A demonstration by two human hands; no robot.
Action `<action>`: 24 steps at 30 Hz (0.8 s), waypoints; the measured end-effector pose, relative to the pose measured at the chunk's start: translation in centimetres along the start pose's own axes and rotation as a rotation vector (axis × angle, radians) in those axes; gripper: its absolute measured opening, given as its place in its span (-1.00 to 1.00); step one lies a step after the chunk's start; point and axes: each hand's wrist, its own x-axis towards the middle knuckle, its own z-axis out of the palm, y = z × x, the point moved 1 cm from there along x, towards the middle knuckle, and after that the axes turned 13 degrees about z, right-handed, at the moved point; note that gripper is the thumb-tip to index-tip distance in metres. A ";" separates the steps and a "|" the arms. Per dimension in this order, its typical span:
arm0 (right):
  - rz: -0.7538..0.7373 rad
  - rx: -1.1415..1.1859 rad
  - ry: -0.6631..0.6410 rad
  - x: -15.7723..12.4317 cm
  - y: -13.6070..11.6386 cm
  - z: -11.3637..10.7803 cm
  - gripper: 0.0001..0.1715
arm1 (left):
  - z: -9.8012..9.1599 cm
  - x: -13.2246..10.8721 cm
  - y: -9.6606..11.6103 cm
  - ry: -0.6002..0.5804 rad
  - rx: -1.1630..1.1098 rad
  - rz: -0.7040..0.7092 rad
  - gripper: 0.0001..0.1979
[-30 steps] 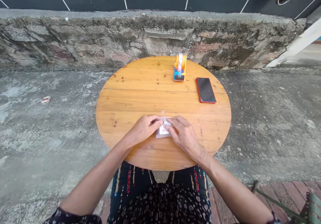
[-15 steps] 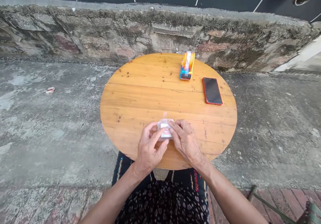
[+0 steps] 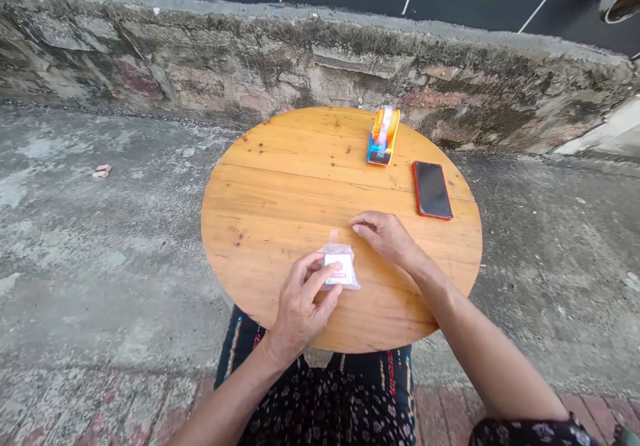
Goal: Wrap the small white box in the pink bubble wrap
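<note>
A small clear plastic packet (image 3: 340, 267) with a white and red label lies on the round wooden table (image 3: 280, 186), near its front edge. My left hand (image 3: 303, 303) pinches the packet's left side between thumb and fingers. My right hand (image 3: 385, 233) hovers over the table just right of and beyond the packet, fingers loosely curled and holding nothing. An orange and blue tape dispenser (image 3: 383, 137) stands at the table's far side. A red-edged phone (image 3: 433, 189) lies face up to its right.
A rough stone kerb (image 3: 200, 66) runs behind the table, with dark tiled ground beyond. Concrete floor surrounds the table; a small scrap (image 3: 101, 171) lies on it at the left. Brick paving shows at the bottom.
My right hand has let go of the packet and moved up and to the right. My left hand keeps hold of the packet. The camera view has shifted a little.
</note>
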 end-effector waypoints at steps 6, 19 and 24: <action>-0.050 -0.202 -0.145 2.2 -2.1 0.2 -0.75 | -0.1 0.2 0.0 0.006 -0.012 0.014 -0.69; -0.008 -0.575 -0.135 2.5 -4.5 0.9 -0.72 | 0.0 0.2 -0.1 0.015 -0.035 0.000 -0.69; -0.064 -0.648 -0.106 2.5 -4.8 1.5 -0.72 | 0.0 0.2 -0.2 0.023 -0.054 0.011 -0.69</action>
